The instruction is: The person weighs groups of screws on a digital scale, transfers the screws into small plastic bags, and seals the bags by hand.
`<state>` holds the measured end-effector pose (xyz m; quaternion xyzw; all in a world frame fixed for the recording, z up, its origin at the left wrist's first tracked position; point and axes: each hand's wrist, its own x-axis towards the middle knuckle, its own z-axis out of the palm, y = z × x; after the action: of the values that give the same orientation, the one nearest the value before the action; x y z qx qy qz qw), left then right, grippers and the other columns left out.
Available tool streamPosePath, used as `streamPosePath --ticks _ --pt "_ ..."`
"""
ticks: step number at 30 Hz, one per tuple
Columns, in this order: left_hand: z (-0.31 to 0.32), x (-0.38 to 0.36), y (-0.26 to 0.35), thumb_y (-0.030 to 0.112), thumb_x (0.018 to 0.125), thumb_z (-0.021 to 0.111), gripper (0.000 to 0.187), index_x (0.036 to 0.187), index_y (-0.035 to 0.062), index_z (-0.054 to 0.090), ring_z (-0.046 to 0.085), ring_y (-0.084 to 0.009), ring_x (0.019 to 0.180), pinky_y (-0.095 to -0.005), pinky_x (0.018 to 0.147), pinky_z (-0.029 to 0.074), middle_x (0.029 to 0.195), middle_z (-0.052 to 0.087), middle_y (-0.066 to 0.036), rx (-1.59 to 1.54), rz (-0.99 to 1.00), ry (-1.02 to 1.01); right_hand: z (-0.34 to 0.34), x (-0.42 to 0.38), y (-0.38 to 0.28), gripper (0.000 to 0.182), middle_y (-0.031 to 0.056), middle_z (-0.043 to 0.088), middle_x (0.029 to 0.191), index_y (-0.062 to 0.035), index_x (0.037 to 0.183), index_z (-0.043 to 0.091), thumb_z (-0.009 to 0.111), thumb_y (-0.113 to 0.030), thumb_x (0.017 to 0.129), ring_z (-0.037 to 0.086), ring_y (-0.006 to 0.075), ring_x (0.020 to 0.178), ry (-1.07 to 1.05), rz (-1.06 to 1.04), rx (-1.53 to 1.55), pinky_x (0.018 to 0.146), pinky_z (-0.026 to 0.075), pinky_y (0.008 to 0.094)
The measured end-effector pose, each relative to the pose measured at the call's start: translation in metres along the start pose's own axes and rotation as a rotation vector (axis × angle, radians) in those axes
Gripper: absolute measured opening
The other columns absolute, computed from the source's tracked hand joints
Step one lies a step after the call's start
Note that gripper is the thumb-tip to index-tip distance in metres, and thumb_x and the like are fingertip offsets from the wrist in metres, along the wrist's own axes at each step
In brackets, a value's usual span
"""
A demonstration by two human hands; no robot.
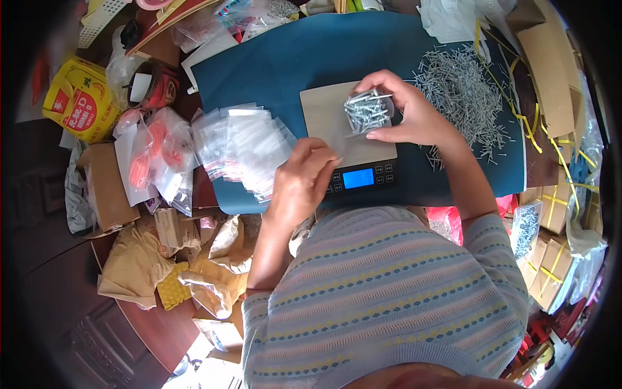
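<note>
My right hand is wrapped round a clear cup full of silver screws, tilted with its mouth toward me and to the left. Below it lies the beige plate of a digital scale, whose display glows blue. My left hand is closed in a pinch at the scale's left front edge, its fingertips on a thin see-through film that looks like a clear plastic bag. Just left of that hand, a spread pile of clear zip bags rests on the dark green mat.
A large heap of loose screws lies on the right of the mat. Yellow strapping and cardboard boxes border the right side. Bagged red items, a yellow packet and brown paper stand at left.
</note>
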<state>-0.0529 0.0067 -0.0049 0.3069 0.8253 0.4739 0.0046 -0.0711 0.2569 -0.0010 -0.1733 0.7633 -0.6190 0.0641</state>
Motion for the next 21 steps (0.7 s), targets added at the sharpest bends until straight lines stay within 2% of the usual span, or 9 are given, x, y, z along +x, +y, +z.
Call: streamPosePath --ticks 1,4,5,8,12,15,18,21 --pt "0.006 0.003 -0.001 -0.001 0.08 0.068 0.013 0.091 0.0028 0.064 0.064 -0.0279 0.066 -0.0369 0.055 0.052 0.093 0.058 -0.012 0.002 0.031 -0.003 0.002 0.004 -0.012 0.053 0.0051 0.056 0.11 -0.0054 0.114 0.053 0.074 0.0 0.066 0.057 0.0157 0.104 -0.028 -0.056 -0.01 0.088 0.045 0.0284" --pt "0.018 0.008 0.002 -0.004 0.077 0.069 0.017 0.092 0.003 0.065 0.062 -0.0253 0.07 -0.0352 0.058 0.05 0.092 0.052 -0.011 0.04 0.093 0.003 0.005 0.012 -0.036 0.049 0.0062 0.055 0.109 -0.005 0.11 0.057 0.072 -0.001 0.064 0.057 0.02 0.101 -0.187 -0.12 -0.273 0.088 0.046 0.0291" --pt "0.022 0.009 0.002 -0.006 0.076 0.069 0.018 0.091 0.0027 0.065 0.061 -0.0239 0.071 -0.0335 0.059 0.049 0.091 0.051 -0.011 0.052 0.117 0.02 0.009 0.016 -0.037 0.045 0.0077 0.053 0.108 -0.0048 0.107 0.059 0.069 -0.001 0.064 0.057 0.0252 0.099 -0.193 -0.233 -0.399 0.085 0.048 0.0322" --pt "0.026 0.011 0.004 -0.008 0.075 0.07 0.019 0.091 0.0024 0.066 0.059 -0.023 0.073 -0.0319 0.06 0.048 0.09 0.049 -0.011 0.068 0.153 0.058 0.024 0.012 -0.043 0.049 0.0082 0.052 0.111 -0.0054 0.108 0.058 0.067 0.002 0.061 0.056 0.0277 0.099 -0.188 -0.146 -0.602 0.085 0.048 0.0348" --pt "0.023 0.01 0.003 -0.005 0.074 0.07 0.019 0.09 0.0032 0.065 0.058 -0.0229 0.072 -0.034 0.061 0.049 0.093 0.05 -0.01 0.102 0.134 0.086 0.017 0.01 -0.053 0.05 0.0082 0.053 0.113 -0.0051 0.109 0.058 0.069 0.0 0.06 0.056 0.0275 0.103 -0.153 -0.213 -0.566 0.084 0.049 0.0369" --pt "0.02 0.008 -0.001 -0.006 0.074 0.071 0.017 0.089 0.0027 0.065 0.058 -0.0225 0.075 -0.034 0.06 0.049 0.097 0.051 -0.011 0.099 0.134 0.147 0.004 0.009 -0.05 0.052 0.008 0.055 0.117 -0.0053 0.113 0.057 0.074 -0.004 0.064 0.056 0.0261 0.106 0.017 -0.258 -0.526 0.086 0.047 0.0356" --pt "0.017 0.008 -0.003 -0.006 0.077 0.07 0.013 0.087 0.0014 0.064 0.059 -0.0214 0.085 -0.0318 0.062 0.051 0.107 0.052 -0.013 0.063 0.102 0.251 -0.003 0.003 -0.003 0.055 0.0089 0.053 0.124 -0.0059 0.117 0.055 0.079 -0.016 0.069 0.057 0.0261 0.107 0.154 -0.054 -0.338 0.082 0.049 0.0319" --pt "0.013 0.006 -0.015 -0.005 0.082 0.067 0.008 0.086 0.0001 0.062 0.062 -0.022 0.097 -0.03 0.069 0.056 0.118 0.05 -0.016 -0.02 0.079 0.283 0.007 -0.004 0.048 0.064 0.0082 0.055 0.124 -0.0075 0.126 0.049 0.079 -0.025 0.072 0.053 0.0245 0.114 0.115 0.134 -0.402 0.097 0.039 0.0346"
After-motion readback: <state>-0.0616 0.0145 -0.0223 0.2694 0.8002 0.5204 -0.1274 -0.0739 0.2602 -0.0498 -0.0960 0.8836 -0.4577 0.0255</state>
